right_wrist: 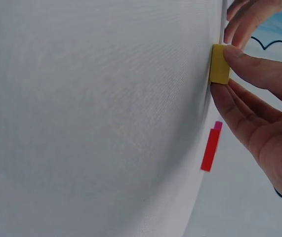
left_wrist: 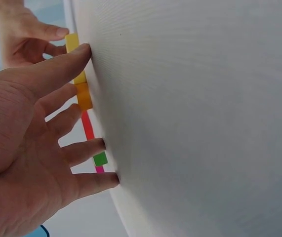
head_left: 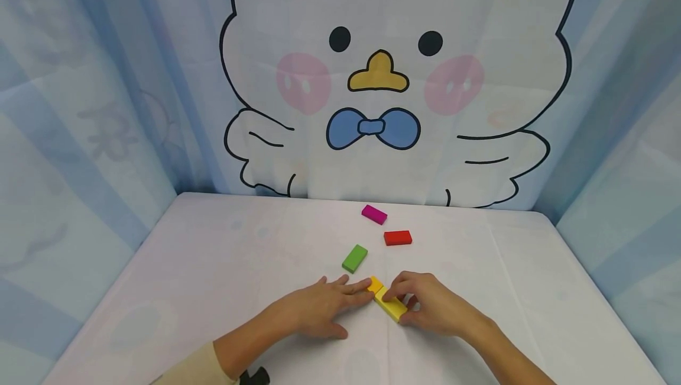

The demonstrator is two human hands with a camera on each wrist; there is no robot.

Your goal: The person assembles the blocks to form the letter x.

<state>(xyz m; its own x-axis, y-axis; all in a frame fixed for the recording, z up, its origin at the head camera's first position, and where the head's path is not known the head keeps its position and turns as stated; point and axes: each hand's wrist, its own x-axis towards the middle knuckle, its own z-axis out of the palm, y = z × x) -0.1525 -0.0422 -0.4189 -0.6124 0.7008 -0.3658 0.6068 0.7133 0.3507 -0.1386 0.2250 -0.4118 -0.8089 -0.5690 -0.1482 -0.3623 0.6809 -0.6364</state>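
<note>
Between thumb and fingers, my right hand (head_left: 430, 303) pinches a yellow block (head_left: 392, 307) lying on the white table. One end of that block meets the end of an orange block (head_left: 375, 284), and the two form a slanting line. My left hand (head_left: 323, 307) is spread with straight fingers, its fingertips at the orange block's left side. In the left wrist view the orange block (left_wrist: 84, 96) stands just beyond the fingertips. The right wrist view shows the end face of the yellow block (right_wrist: 220, 66) between thumb and fingers.
A green block (head_left: 354, 258) lies just behind the orange one. Farther back are a red block (head_left: 398, 238) and a magenta block (head_left: 375, 214). A curtain (head_left: 372, 166) with a cartoon bird hangs behind the table (head_left: 213, 255). A dark object (head_left: 255, 377) shows under the left forearm.
</note>
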